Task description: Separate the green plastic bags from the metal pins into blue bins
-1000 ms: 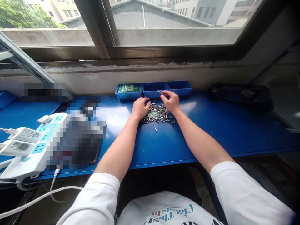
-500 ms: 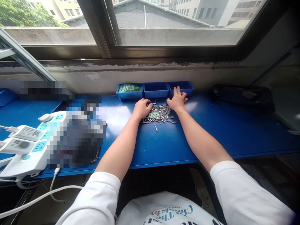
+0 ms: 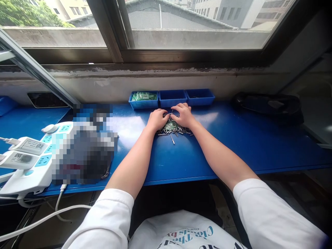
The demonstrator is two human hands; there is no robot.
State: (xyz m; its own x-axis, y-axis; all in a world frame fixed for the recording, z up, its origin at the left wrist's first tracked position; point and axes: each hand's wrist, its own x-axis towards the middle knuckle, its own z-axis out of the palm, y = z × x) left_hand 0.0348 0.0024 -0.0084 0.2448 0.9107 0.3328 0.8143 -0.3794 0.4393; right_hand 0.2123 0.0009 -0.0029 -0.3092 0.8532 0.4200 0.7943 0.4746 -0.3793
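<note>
A pile of silver pop rivets (image 3: 178, 129) lies on the blue table, with a small green packet (image 3: 170, 126) among them. My left hand (image 3: 156, 120) rests at the pile's left side, thumb and forefinger closed around what looks like a rivet (image 3: 171, 112). From the right, my right hand (image 3: 184, 116) reaches over the pile, its thumb and forefinger apart close to the left fingertips. It covers part of the pile. One rivet (image 3: 172, 139) lies loose in front of the heap.
Behind the pile stand three joined blue bins: the left bin (image 3: 144, 104) holds green packets, the middle bin (image 3: 173, 102) and the right bin (image 3: 201, 101) show dark insides. A white power strip (image 3: 33, 181) is at left, a black bag (image 3: 269, 107) at right.
My right hand has moved left from the front of the right bin to the pile, beside my left hand. My left hand has stayed nearly in place.
</note>
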